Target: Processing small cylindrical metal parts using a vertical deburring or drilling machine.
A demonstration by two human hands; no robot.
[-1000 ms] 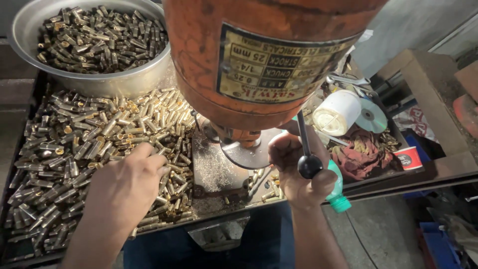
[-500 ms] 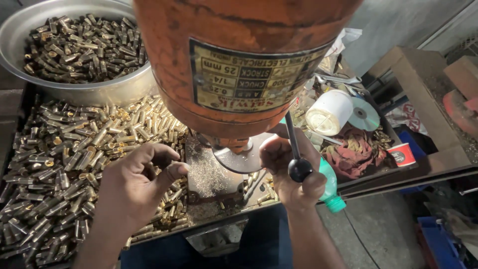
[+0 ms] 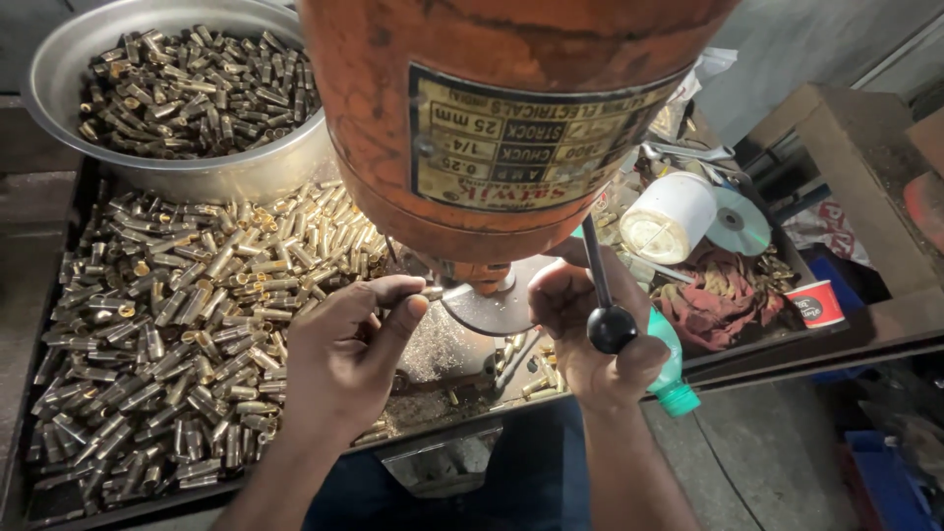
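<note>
My left hand (image 3: 346,349) pinches a small brass tube piece (image 3: 433,292) between thumb and forefinger and holds it under the spindle of an orange drill press (image 3: 511,118), above its round metal table (image 3: 497,310). My right hand (image 3: 590,339) wraps the black-knobbed feed lever (image 3: 610,327) of the machine. A heap of loose brass pieces (image 3: 177,305) covers the tray on the left, right beside my left hand.
A steel bowl (image 3: 187,177) full of darker brass pieces stands at the back left. On the right lie a white tape roll (image 3: 669,216), a disc (image 3: 739,222), red rags (image 3: 728,295), a red cup (image 3: 814,305) and a green bottle (image 3: 674,379). Cardboard boxes (image 3: 846,138) sit further right.
My left hand lifted off the brass heap and moved right to the drill spindle with one piece. My right hand stayed on the lever.
</note>
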